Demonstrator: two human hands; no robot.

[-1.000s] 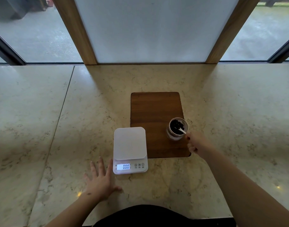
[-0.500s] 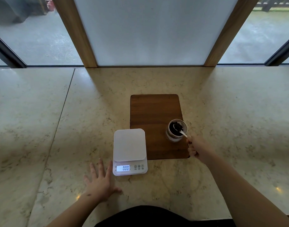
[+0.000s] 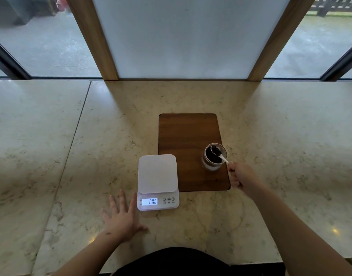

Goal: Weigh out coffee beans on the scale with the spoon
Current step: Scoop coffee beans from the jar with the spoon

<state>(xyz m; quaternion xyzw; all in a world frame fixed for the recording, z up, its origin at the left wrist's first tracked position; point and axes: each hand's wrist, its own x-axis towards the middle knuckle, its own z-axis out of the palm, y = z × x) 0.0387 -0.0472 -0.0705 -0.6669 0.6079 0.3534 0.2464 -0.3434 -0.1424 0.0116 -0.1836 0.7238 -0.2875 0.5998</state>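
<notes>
A white digital scale (image 3: 157,174) sits on the marble counter, its lit display reading 0.00 and its platform bare. To its right a glass jar of dark coffee beans (image 3: 214,157) stands on a wooden board (image 3: 187,136). A white spoon (image 3: 221,155) rests with its bowl in the jar, beans on it. My right hand (image 3: 243,179) is closed on the spoon's handle just right of the jar. My left hand (image 3: 123,216) lies flat on the counter with fingers spread, left of the scale's front corner.
The marble counter (image 3: 280,146) runs wide to both sides, with a seam at the left. A frosted panel in a wooden frame (image 3: 183,36) rises at the back edge, windows either side. The counter's front edge is close to my body.
The spoon's bowl has lifted a little in the jar with beans on it. My right hand stays on the handle. The left hand and scale have not moved.
</notes>
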